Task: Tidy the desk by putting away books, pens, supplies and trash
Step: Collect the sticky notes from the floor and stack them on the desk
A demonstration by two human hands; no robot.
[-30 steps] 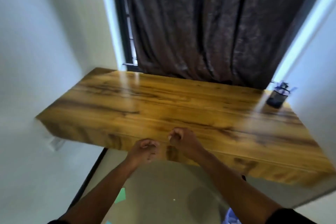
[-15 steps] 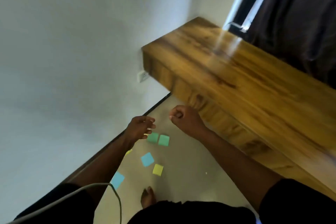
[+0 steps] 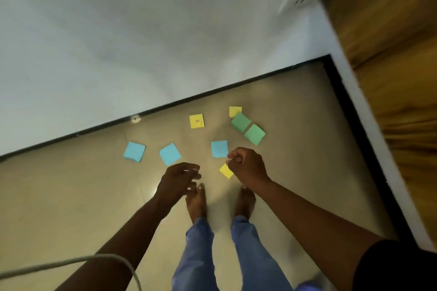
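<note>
apparently flat, sticky notes [image 3: 197, 121] lie variously angled.

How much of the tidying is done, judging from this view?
Done: nothing this view can confirm; only the desk's edge shows. In hand: nothing visible; left hand loosely open, right hand curled. Left: eight sticky notes on the floor, three blue, three yellow, two green.
</note>
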